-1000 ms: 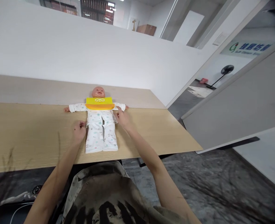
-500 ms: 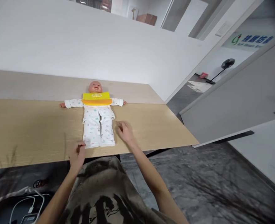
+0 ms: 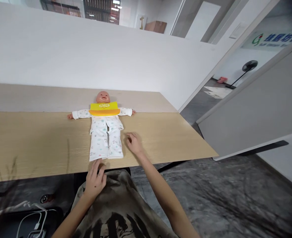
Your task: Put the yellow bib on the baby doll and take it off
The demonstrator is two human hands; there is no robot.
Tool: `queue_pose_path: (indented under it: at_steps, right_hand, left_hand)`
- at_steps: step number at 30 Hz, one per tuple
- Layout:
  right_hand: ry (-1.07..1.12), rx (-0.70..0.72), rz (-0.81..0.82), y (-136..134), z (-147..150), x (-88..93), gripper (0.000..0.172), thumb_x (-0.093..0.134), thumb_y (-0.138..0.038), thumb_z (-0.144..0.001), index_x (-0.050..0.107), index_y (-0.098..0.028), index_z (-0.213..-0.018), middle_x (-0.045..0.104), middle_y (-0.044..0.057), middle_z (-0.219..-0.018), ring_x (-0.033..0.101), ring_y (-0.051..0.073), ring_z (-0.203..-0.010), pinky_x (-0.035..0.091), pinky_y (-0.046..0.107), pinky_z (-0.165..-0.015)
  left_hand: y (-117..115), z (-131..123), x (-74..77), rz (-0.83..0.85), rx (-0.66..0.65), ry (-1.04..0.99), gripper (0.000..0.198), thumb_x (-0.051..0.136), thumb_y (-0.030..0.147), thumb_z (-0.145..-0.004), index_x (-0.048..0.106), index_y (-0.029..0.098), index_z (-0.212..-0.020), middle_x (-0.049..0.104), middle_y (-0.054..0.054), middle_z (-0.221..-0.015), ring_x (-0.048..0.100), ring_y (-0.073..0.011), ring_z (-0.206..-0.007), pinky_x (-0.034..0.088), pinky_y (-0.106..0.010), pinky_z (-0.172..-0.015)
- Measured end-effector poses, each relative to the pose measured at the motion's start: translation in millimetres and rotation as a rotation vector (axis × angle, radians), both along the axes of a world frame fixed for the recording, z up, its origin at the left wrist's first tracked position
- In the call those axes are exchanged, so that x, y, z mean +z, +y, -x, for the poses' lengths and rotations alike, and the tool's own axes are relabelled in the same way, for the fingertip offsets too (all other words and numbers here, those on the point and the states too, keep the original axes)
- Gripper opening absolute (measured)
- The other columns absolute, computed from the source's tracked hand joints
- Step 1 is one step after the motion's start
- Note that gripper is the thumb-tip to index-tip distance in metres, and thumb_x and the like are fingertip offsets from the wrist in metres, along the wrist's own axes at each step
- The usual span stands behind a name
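Observation:
A baby doll (image 3: 103, 97) lies on its back on the wooden table, arms spread, head toward the wall. It wears a white patterned suit (image 3: 98, 142) and a yellow bib (image 3: 103, 106) with an orange lower edge. My left hand (image 3: 95, 177) is at the table's front edge, just below the end of the left trouser leg, fingers apart and holding nothing. To the right of the trouser legs, my right hand (image 3: 134, 143) rests on the table with its fingers loosely curled and apart, nothing in it.
The wooden table (image 3: 165, 138) ends at the right near an open door (image 3: 255, 105). A white wall (image 3: 86, 53) stands behind it. At the lower left are a black case (image 3: 2, 224) with white cables and a can (image 3: 45, 198) on the floor.
My left hand has moved right, from beside the trouser leg to below it, and its fingers have spread. My right hand has hardly moved. The view has shifted slightly.

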State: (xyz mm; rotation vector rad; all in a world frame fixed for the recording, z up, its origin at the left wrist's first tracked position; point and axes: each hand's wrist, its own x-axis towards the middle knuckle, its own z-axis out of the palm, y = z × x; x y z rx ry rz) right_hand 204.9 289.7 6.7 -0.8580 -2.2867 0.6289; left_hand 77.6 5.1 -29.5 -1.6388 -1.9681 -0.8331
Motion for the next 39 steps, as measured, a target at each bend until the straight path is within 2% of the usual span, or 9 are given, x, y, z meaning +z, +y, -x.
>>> queue_pose_path:
  at_steps: [2,7,11,15,21,27,33,36,39]
  right_hand:
    - [-0.003,0.002,0.002,0,0,-0.8,0.034,0.053,-0.009,-0.086,0.071,-0.015,-0.115,0.073,0.014,-0.12,0.065,0.027,-0.117,0.05,0.043,-0.108]
    - [0.006,0.014,-0.01,0,-2,-1.9,0.033,0.053,-0.01,-0.086,0.071,-0.014,-0.114,0.072,0.015,-0.121,0.064,0.028,-0.117,0.05,0.044,-0.107]
    - [0.029,0.022,-0.008,0,-2,-3.9,0.032,0.053,-0.009,-0.086,0.072,-0.014,-0.112,0.073,0.015,-0.119,0.065,0.028,-0.116,0.05,0.044,-0.107]
    - [0.055,0.028,0.0,0,-2,-6.0,0.031,0.053,-0.01,-0.086,0.072,-0.015,-0.11,0.073,0.014,-0.119,0.065,0.028,-0.115,0.05,0.045,-0.107]
    - [0.084,0.012,0.017,0,-3,-6.4,0.03,0.053,-0.01,-0.085,0.072,-0.015,-0.108,0.073,0.015,-0.118,0.066,0.029,-0.115,0.051,0.046,-0.107]
    - [0.095,-0.007,0.074,0,-4,-9.1,0.034,0.053,-0.012,-0.086,0.071,-0.018,-0.114,0.073,0.013,-0.122,0.067,0.028,-0.117,0.052,0.046,-0.109]
    - [0.163,-0.033,0.14,2,-2,-13.6,0.034,0.052,-0.015,-0.087,0.071,-0.016,-0.115,0.074,0.014,-0.12,0.069,0.027,-0.112,0.054,0.046,-0.105]
    - [0.176,-0.023,0.149,2,-2,-13.6,0.032,0.052,-0.017,-0.088,0.071,-0.017,-0.114,0.075,0.013,-0.12,0.07,0.026,-0.11,0.055,0.046,-0.104]
    - [0.172,-0.023,0.157,1,-3,-13.3,0.03,0.052,-0.018,-0.089,0.071,-0.018,-0.113,0.075,0.012,-0.119,0.07,0.025,-0.108,0.055,0.045,-0.103]
  left_hand:
    - [2,3,1.4,0.031,0.03,0.064,0.037,0.057,0.007,-0.085,0.073,0.016,-0.116,0.064,-0.02,-0.14,0.058,-0.0344,-0.137,0.051,-0.052,-0.114]
    - [10,3,15.6,0.139,0.005,0.152,0.025,0.06,0.009,-0.086,0.077,0.019,-0.101,0.063,-0.018,-0.142,0.055,-0.0364,-0.137,0.045,-0.055,-0.116]
    - [18,1,30.7,0.317,-0.061,0.127,0.048,0.062,0.01,-0.082,0.076,0.026,-0.125,0.06,-0.016,-0.144,0.052,-0.0368,-0.136,0.045,-0.053,-0.113]
    - [26,-3,44.0,0.45,-0.052,0.115,0.065,0.062,0.016,-0.085,0.064,0.036,-0.146,0.059,-0.016,-0.139,0.055,-0.0375,-0.128,0.047,-0.051,-0.106]
    - [32,2,51.7,0.593,-0.035,0.108,0.071,0.064,0.02,-0.086,0.055,0.039,-0.154,0.065,-0.015,-0.131,0.059,-0.0351,-0.118,0.048,-0.047,-0.097]
    - [36,1,48.5,0.627,0.008,0.03,0.063,0.069,0.024,-0.086,0.063,0.031,-0.148,0.068,-0.014,-0.13,0.059,-0.037,-0.121,0.048,-0.05,-0.099]
    - [40,-3,58.3,0.656,0.024,0.008,0.058,0.071,0.029,-0.085,0.067,0.026,-0.143,0.067,-0.017,-0.132,0.058,-0.0404,-0.123,0.046,-0.053,-0.1]
    - [39,-2,61.4,0.643,0.024,0.006,0.064,0.071,0.028,-0.084,0.062,0.031,-0.148,0.065,-0.016,-0.134,0.056,-0.0425,-0.125,0.045,-0.055,-0.1]
    - [39,-3,59.5,0.618,0.026,0.006,0.068,0.071,0.026,-0.084,0.059,0.037,-0.15,0.064,-0.013,-0.138,0.054,-0.0409,-0.127,0.043,-0.054,-0.103]
